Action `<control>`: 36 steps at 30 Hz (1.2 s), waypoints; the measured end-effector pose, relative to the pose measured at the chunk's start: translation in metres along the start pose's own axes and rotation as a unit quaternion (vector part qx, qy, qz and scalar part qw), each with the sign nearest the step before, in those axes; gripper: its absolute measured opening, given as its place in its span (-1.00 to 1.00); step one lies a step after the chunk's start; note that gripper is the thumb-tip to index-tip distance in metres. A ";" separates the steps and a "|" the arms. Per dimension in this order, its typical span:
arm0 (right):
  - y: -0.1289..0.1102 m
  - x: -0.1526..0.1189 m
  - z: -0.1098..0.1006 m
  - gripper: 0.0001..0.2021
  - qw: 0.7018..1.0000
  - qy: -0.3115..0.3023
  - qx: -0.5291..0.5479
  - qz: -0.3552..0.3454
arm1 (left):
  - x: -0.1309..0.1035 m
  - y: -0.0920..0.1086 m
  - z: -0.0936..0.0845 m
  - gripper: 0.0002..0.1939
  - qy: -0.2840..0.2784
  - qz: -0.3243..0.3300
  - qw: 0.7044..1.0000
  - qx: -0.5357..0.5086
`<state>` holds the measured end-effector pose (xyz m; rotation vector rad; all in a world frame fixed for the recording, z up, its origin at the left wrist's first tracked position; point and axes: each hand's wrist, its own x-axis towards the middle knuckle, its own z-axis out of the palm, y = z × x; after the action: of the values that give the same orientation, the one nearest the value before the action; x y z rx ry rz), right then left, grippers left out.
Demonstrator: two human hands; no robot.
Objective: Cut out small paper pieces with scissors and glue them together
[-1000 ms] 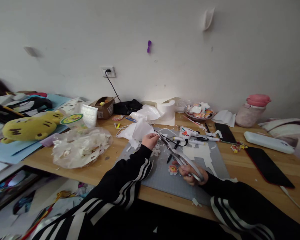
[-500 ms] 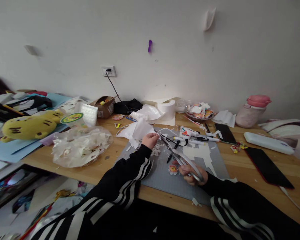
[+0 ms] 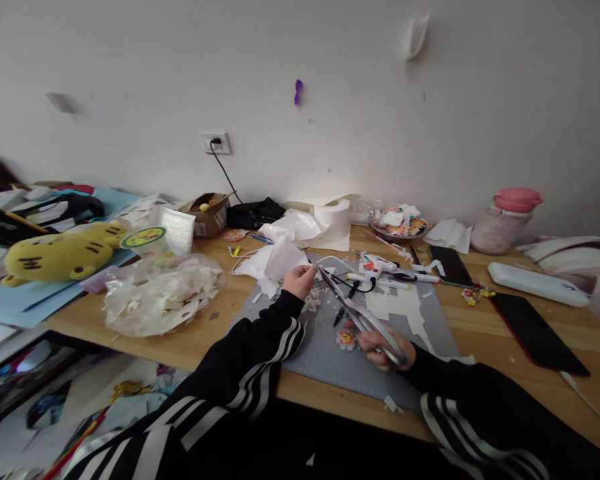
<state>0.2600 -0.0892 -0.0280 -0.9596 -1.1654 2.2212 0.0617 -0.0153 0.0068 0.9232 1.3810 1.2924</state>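
Observation:
My right hand (image 3: 386,345) is wrapped round the grey handles of a pair of scissors (image 3: 375,325), whose blades point up and to the left. The tips of the blades reach my left hand (image 3: 301,280). Its thumb and fingers are pinched together there; what they hold is too small to make out. Both hands are over a grey cutting mat (image 3: 325,370). A small orange and pink paper cutout (image 3: 346,339) lies on the mat beside my right hand. White paper scraps (image 3: 312,300) are scattered under the blades.
Behind the hands are a white glue gun (image 3: 377,264), several markers and a paper roll (image 3: 336,221). A plastic bag of scraps (image 3: 163,297) lies left, near a yellow plush toy (image 3: 63,253). On the right are phones (image 3: 537,332) and a pink-lidded bottle (image 3: 505,223).
Almost nothing differs. The view has shifted very slightly, while both hands and the scissors keep the same pose over the mat.

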 end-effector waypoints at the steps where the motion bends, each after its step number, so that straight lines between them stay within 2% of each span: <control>1: 0.000 0.000 0.000 -0.43 1.000 -0.003 0.000 0.001 | 0.000 0.000 0.000 -0.77 -0.001 0.000 1.000 0.003; 5: -0.001 0.000 0.000 -0.41 1.000 -0.021 0.001 0.001 | 0.000 0.000 -0.001 -0.77 -0.009 0.000 1.000 -0.006; 9: -0.002 0.000 -0.004 -0.39 0.997 -0.073 0.026 -0.013 | -0.001 0.000 -0.001 -0.75 -0.030 0.004 0.999 -0.035; 14: 0.001 0.000 -0.012 -0.46 0.992 -0.113 0.059 -0.025 | -0.002 0.000 -0.001 -0.71 -0.062 0.016 0.997 -0.050; 22: -0.002 -0.001 -0.006 -0.37 0.995 -0.099 0.022 -0.017 | 0.000 0.000 -0.002 -0.73 -0.065 0.001 0.997 -0.038; 31: -0.001 -0.001 -0.004 -0.42 0.997 -0.073 0.027 -0.019 | -0.002 0.000 0.000 -0.72 -0.074 0.004 0.996 -0.041; 36: -0.002 -0.002 -0.001 -0.45 0.999 -0.035 0.013 -0.018 | 0.000 -0.001 0.000 -0.73 -0.068 0.003 0.997 -0.041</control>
<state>0.2619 -0.0889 -0.0261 -0.8504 -1.1732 2.2523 0.0617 -0.0159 0.0053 0.9410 1.2130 1.2580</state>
